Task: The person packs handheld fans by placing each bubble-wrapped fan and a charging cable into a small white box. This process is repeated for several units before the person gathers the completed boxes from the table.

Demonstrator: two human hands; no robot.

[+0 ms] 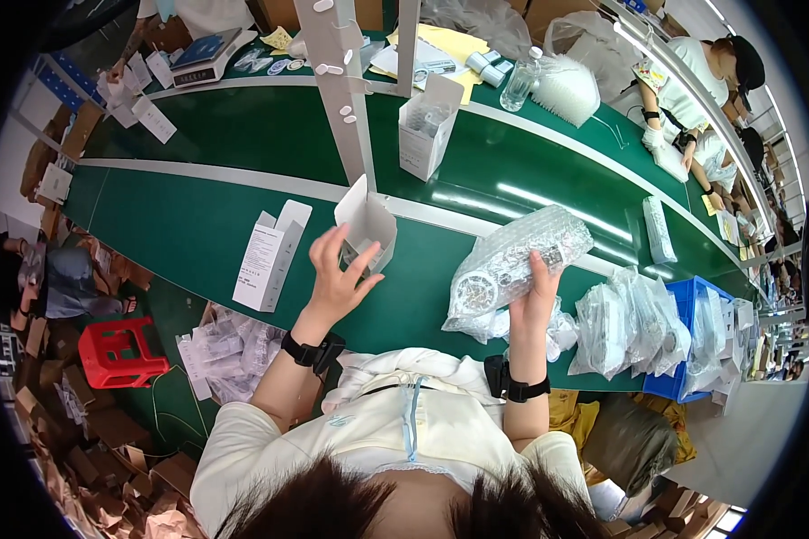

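My right hand [539,296] grips a clear bubble-wrap package [517,260] by its right side, above the green bench. A white round part shows through the wrap at its lower left, but I cannot tell what it is. My left hand [337,278] is open, fingers spread, at the near side of an open white carton [366,229]. The carton stands with its flap up and looks hollow inside. Whether my fingertips touch it, I cannot tell. Left of that hand stands another white carton [268,260] with printing and a raised flap.
More bubble-wrapped packages [629,323] lie at right beside a blue crate [683,314]. Across the bench, a filled white carton [427,130] stands on the green conveyor [494,171] behind a metal post [337,90]. Two co-workers sit at the far side. A red stool [123,350] is at left.
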